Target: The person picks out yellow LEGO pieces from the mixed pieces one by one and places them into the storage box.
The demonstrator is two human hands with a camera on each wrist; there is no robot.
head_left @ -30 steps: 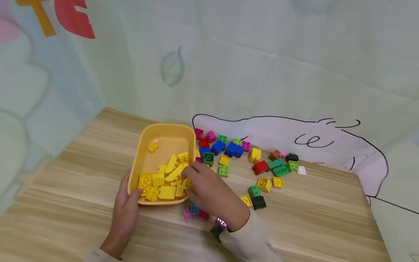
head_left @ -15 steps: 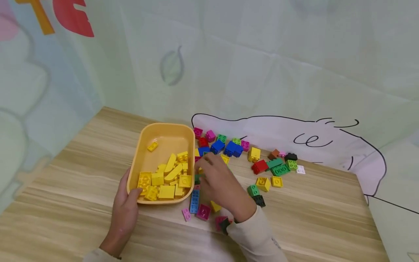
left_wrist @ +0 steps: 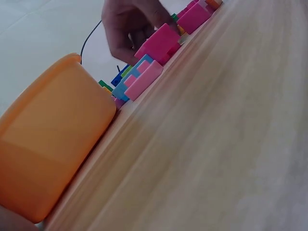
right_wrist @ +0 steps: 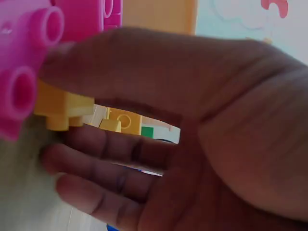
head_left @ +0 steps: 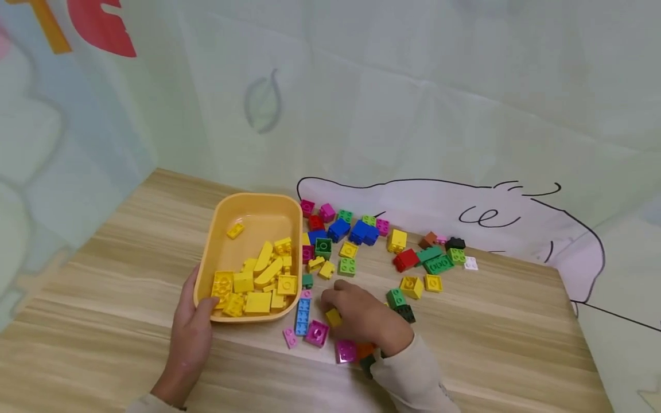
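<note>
My left hand (head_left: 192, 330) grips the near left side of a yellow-orange plastic tub (head_left: 248, 198), its thumb over the rim. Several yellow building bricks (head_left: 258, 303) lie in the tub, mostly in its near half. Over the table to the right of the tub, my right hand (head_left: 364, 315) has its thumb and index finger on a yellow brick (head_left: 333, 317). In the right wrist view the thumb meets that yellow brick (right_wrist: 65, 106), with the other fingers loosely bent below. Close by is a pink brick (head_left: 346, 351), which looms large in the right wrist view.
Loose bricks lie right of the tub: a long blue brick (head_left: 302, 316), a magenta brick (head_left: 317, 333), blue bricks (head_left: 364, 232), a red brick (head_left: 406, 260), a green brick (head_left: 439, 264) and yellow bricks (head_left: 411, 287). A printed cloth backdrop (head_left: 413, 115) rises behind the wooden table (head_left: 490, 344).
My right hand has left the tub and moved right and toward me, down to the yellow brick. A square yellow brick now shows in the tub's near right. The left hand keeps its grip.
</note>
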